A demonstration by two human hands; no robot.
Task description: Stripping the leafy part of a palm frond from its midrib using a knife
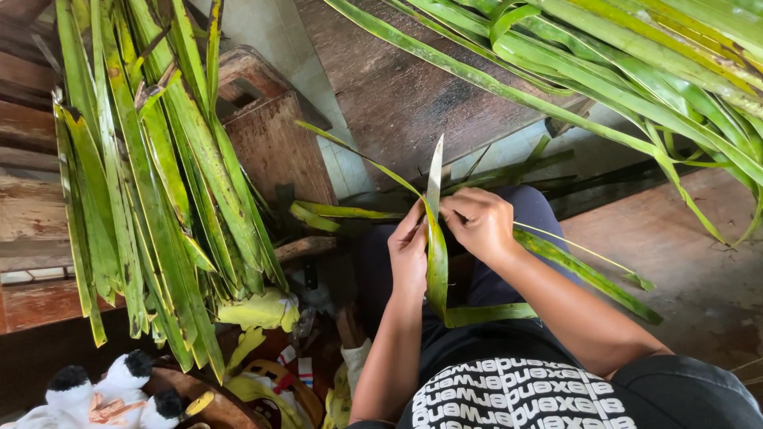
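Dark wooden floor (413, 87), pale tiles, green leaf bundles (151, 183) around. Long leaf strip (435, 238) standing upright, tip pointing up, pinched tight by left hand (408, 256) and right hand (479, 222).

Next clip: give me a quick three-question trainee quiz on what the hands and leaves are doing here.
1. True or false: both hands grip the same long green leaf strip.
2. Which lies nearest the left hand? A) the hanging bundle of leaves B) the wooden block C) the black-and-white soft toys
3. Fill in: the strip's pale tip points ____ between the fingers of the right hand and the left hand.

Key
1. True: each hand pinches the strip, one on either side.
2. B, though the hand touches neither.
3. Upward, away from the person's lap.
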